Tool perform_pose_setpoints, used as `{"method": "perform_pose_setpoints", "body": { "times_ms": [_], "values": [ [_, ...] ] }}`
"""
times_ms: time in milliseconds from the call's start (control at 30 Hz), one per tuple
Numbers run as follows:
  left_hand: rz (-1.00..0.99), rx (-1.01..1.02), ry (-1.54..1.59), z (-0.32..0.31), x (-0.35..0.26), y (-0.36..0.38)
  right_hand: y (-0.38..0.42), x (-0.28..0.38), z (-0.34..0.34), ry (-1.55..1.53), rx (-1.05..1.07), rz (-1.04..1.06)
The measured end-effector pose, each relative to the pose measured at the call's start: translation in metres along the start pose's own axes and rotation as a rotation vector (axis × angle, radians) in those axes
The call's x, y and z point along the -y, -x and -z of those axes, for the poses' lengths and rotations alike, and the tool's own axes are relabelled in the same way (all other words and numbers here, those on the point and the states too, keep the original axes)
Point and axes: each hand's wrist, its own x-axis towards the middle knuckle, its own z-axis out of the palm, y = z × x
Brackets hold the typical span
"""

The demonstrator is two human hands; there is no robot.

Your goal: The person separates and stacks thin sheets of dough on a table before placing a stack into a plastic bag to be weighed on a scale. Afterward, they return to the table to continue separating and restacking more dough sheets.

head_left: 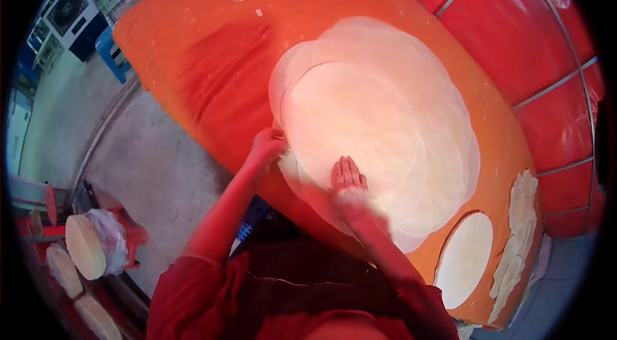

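A pile of thin, round, pale sheets (379,115) lies spread and overlapping on a table covered in orange cloth (212,51). My left hand (265,147) pinches the near left edge of the top sheet (350,125). My right hand (348,179) lies flat, fingers together, on the near edge of the same pile, with a translucent sheet partly over its wrist.
Another round sheet (464,259) and a strip of torn scraps (519,237) lie on the cloth at the right. Red panels with metal bars (533,38) stand behind. On the left, a concrete floor (148,173), stacks of round sheets (85,247) and a blue stool (112,54).
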Motion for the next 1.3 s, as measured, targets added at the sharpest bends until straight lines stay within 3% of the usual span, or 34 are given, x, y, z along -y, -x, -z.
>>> {"method": "perform_pose_setpoints", "body": {
  "times_ms": [100, 133, 233, 300, 333, 433, 533, 633, 667, 733, 800, 833, 900, 1000, 1033, 1067, 1133, 1200, 1233, 1300],
  "values": [
    [0.302, 0.339, 0.286, -0.001, 0.02, 0.001, -0.009, 0.009, 0.017, -0.115, -0.053, -0.019],
    [0.323, 0.421, 0.423, -0.01, 0.021, 0.004, -0.009, 0.013, 0.017, -0.126, -0.039, -0.017],
    [0.141, 0.455, 0.5, -0.034, 0.016, 0.02, -0.007, 0.011, 0.015, -0.116, -0.024, -0.019],
    [0.135, 0.423, 0.409, -0.041, 0.02, 0.019, -0.004, 0.003, 0.002, -0.078, -0.047, -0.01],
    [0.139, 0.415, 0.396, -0.043, 0.011, 0.026, -0.007, -0.006, -0.002, -0.206, -0.081, -0.031],
    [0.152, 0.384, 0.417, -0.039, 0.014, 0.025, -0.049, -0.042, 0.03, -0.362, 0.655, -0.126],
    [0.171, 0.328, 0.343, -0.041, 0.001, 0.012, -0.103, -0.129, 0.055, -0.677, 0.517, -0.385],
    [0.156, 0.318, 0.265, -0.051, -0.026, -0.008, -0.167, -0.227, 0.157, -0.503, 0.225, -0.405],
    [0.151, 0.32, 0.257, -0.056, -0.03, -0.015, -0.177, -0.291, 0.135, -1.054, -0.335, -0.556],
    [0.15, 0.369, 0.356, -0.068, -0.032, -0.035, -0.196, -0.289, 0.219, -0.954, -0.419, -0.284],
    [0.195, 0.409, 0.436, -0.087, -0.04, -0.052, -0.202, -0.283, 0.256, -0.204, -0.276, -0.196],
    [0.195, 0.454, 0.475, -0.095, -0.038, -0.067, -0.206, -0.257, 0.262, 0.149, -0.166, -0.285],
    [0.198, 0.536, 0.558, -0.112, -0.018, -0.103, -0.198, -0.252, 0.23, 0.093, -0.304, -0.231],
    [0.157, 0.577, 0.615, -0.13, 0.005, -0.156, -0.184, -0.246, 0.131, 0.351, -0.289, -0.116],
    [0.133, 0.585, 0.601, -0.133, 0.012, -0.167, -0.172, -0.235, 0.1, 0.245, -0.26, -0.146],
    [-0.045, 0.477, 0.358, -0.127, 0.017, -0.17, -0.153, -0.224, 0.071, 0.136, -0.226, -0.176],
    [-0.331, 0.285, -0.062, -0.101, 0.02, -0.169, -0.092, -0.223, 0.005, 0.213, 0.01, -0.18],
    [-0.482, 0.125, -0.348, -0.088, 0.003, -0.16, -0.075, -0.211, 0.01, 0.073, 0.175, -0.249],
    [-0.435, 0.09, -0.358, -0.085, -0.014, -0.146, -0.071, -0.205, 0.015, 0.001, 0.249, -0.282],
    [-0.244, 0.047, -0.271, -0.084, -0.047, -0.112, -0.08, -0.19, 0.05, -0.04, 0.114, -0.289]
  ]
}}
